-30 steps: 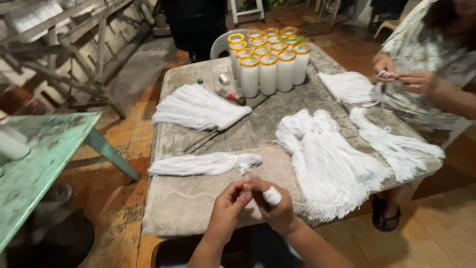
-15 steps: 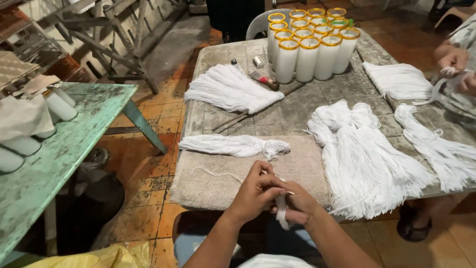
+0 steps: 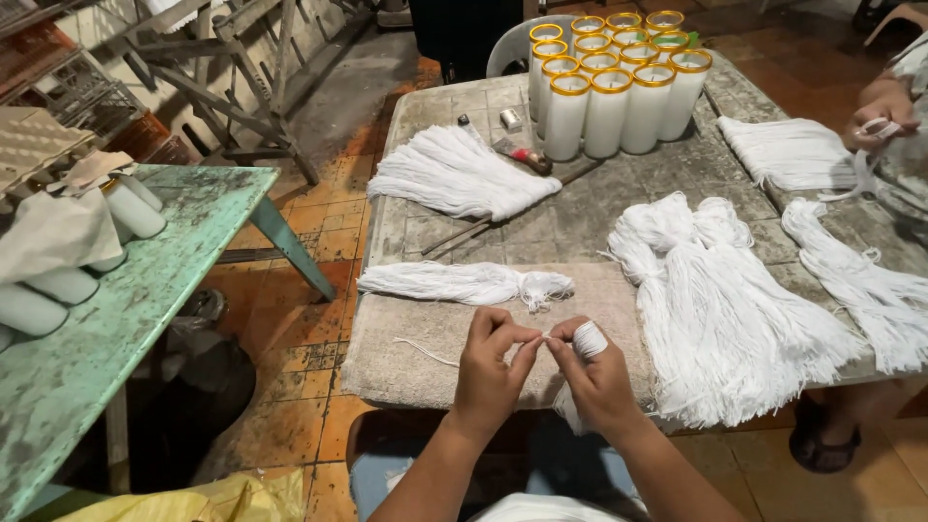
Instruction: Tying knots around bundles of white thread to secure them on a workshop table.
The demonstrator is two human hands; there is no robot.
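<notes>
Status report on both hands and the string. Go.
Left hand pinching a white string. Right hand gripping a small white string bundle. Nothing between them; loose string bunch lies beyond.

A small candle-making workshop is shown: a worn stone table (image 3: 619, 208) is covered with bundles of white wick string (image 3: 720, 300), glass candles (image 3: 609, 82) are grouped at its far end, and rough wooden racks (image 3: 222, 68) are set on stained tiles.

I see white string bundles (image 3: 715, 309) on the mottled grey table (image 3: 619, 208), white candles (image 3: 609, 111) with gold rims at upper centre, a worn turquoise bench (image 3: 116, 338) at left, and orange floor tiles (image 3: 300, 387).
</notes>
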